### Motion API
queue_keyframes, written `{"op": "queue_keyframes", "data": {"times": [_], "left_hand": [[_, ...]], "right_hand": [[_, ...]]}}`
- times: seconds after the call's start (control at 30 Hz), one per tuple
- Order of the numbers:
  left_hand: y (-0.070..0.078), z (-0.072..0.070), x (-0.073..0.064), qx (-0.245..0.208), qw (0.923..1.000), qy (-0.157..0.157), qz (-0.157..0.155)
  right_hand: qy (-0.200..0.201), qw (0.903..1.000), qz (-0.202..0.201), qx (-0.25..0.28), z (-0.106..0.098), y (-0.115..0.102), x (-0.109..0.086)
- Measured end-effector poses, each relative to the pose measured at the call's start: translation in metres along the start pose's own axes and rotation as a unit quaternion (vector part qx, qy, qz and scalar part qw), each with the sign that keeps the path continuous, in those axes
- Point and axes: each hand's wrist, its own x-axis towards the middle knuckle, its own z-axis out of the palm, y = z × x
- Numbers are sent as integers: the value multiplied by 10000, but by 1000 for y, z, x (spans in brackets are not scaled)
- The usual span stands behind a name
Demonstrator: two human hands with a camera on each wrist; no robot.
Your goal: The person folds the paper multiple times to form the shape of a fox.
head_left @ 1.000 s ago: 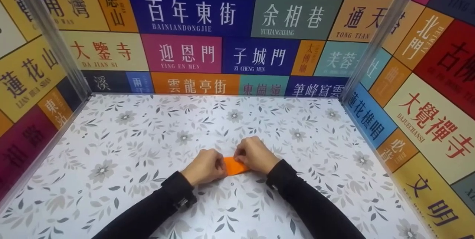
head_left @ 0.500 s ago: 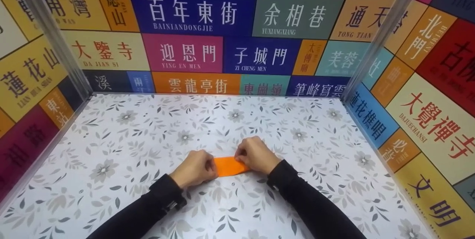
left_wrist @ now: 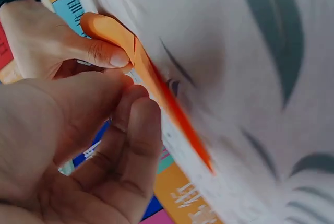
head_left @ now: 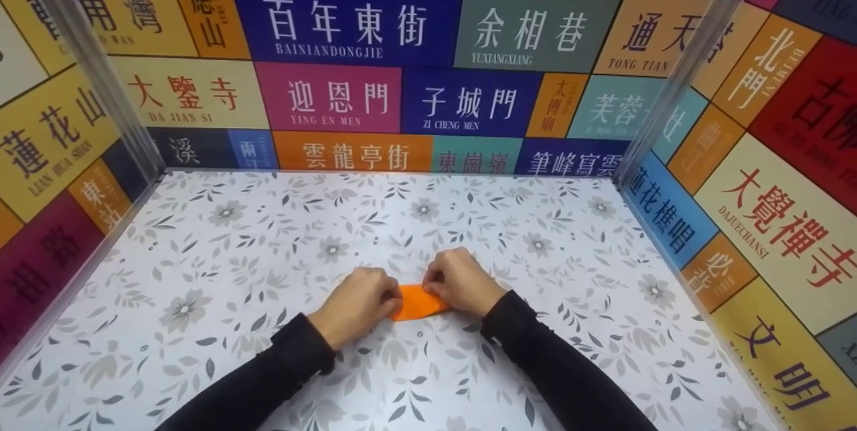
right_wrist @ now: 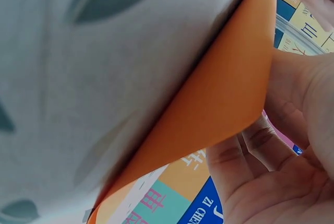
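Observation:
A small strip of orange paper (head_left: 416,302) lies low over the patterned surface, between both hands. My right hand (head_left: 460,278) pinches its right end; in the right wrist view the paper (right_wrist: 219,88) bends up along its edge, beside that hand's thumb and fingers. At the left end is my left hand (head_left: 360,300), fingers curled and fingertips at the paper, hiding its end. The left wrist view shows the paper (left_wrist: 156,85) edge-on with one end curled over, the left hand (left_wrist: 94,135) close beside it and the right hand's thumb (left_wrist: 107,56) pressing it.
White floral paper covers the table (head_left: 281,217). Panels printed with coloured signs, such as a blue one (head_left: 345,16), stand at the back and both sides. Clear corner posts (head_left: 683,69) join them.
My left hand first slid left, baring more of the orange paper, then came slightly back right, covering more of that end. The right hand has barely moved.

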Motion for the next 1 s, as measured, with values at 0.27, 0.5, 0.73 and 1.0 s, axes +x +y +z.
{"op": "queue_keyframes", "data": {"times": [0.27,0.5,0.73,1.0], "left_hand": [[2,10,9,291,9918,-139,1239],[-5,14,12,502,9828,-482,1712],[-11,13,12,374,9800,-545,1875],[-15,10,11,164,9825,-644,1738]], "right_hand": [[322,9983,-482,82,8,16,3],[198,9996,-223,5,1,3,-2],[18,10000,57,-36,-1,0,-2],[-10,9999,117,87,-3,-1,-4]]}}
